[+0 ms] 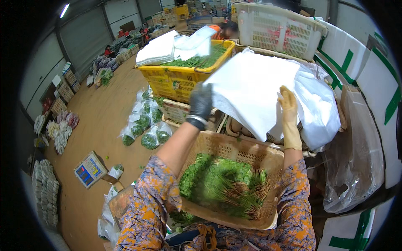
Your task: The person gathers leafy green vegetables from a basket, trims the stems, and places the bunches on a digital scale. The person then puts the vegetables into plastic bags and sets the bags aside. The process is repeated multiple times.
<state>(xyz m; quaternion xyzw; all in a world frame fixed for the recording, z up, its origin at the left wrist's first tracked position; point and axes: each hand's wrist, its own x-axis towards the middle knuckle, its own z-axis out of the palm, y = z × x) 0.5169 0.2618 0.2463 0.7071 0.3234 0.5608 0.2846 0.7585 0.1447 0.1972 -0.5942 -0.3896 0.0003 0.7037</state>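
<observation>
A white sheet (pixel 254 84), perhaps of paper or thin foam, spreads between my two hands above the crates. At its left edge my left hand (pixel 201 105), in a dark glove and blurred, holds it. My right hand (pixel 288 116), in a cream rubber glove, grips it near the right edge, fingers pointing away from me. One corner of the sheet hangs towards me. Below my forearms sits a tan plastic crate (pixel 232 219). Bunched leafy greens (pixel 229 178) with brownish stems lie inside it.
A yellow crate (pixel 169 81) of greens, topped with white sheets (pixel 157 50), stands ahead-left. White plastic bags (pixel 320 103) lie right of the sheet. Bagged greens (pixel 143 122) and a digital scale (pixel 91 169) are left. White boxes (pixel 342 62) line the right. A person (pixel 220 31) bends beyond.
</observation>
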